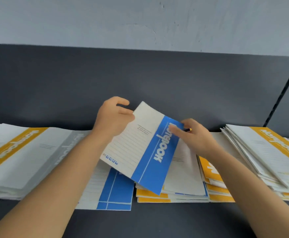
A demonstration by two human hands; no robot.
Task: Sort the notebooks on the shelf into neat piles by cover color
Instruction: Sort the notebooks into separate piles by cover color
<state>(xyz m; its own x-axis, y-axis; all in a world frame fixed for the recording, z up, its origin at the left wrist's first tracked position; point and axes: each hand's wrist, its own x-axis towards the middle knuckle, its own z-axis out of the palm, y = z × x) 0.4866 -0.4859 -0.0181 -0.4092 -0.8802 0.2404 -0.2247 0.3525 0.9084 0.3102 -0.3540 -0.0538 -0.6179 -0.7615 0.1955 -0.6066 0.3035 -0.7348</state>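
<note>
Shelf [157, 224]: dark and flat, with the piles in a row along its back and a bare strip at its front edge.
Left pile [11, 160]: at the shelf's left end, topped with a yellow band. A grey cover [59, 152] lies against its right side.
Right pile [268, 155]: at the right end, fanned and untidy, with yellow on top.
Middle pile [183, 182]: right of centre and unsorted; yellow and blue edges show along its front.
Flat blue [116, 191]: lies just left of the middle pile, its near end close to the front edge.
Notebook [145, 148]: you hold it tilted in the air over the centre, above the flat blue and the middle pile.
Handling: judge it light, thin and floppy. The soft cover will bow if you hold it by one corner, and smooth covers are likely to slide on each other.
Where to hold: keep to two opposite edges or the spine side, and lay it down flat rather than dropping it.
Look: pale ruled cover with a broad blue band and white lettering, and small blue squares at the near corner.
Left hand [112, 119]: grips the notebook's far left corner, with the fingers curled behind it.
Right hand [195, 136]: pinches the far right corner on the blue band.
</note>
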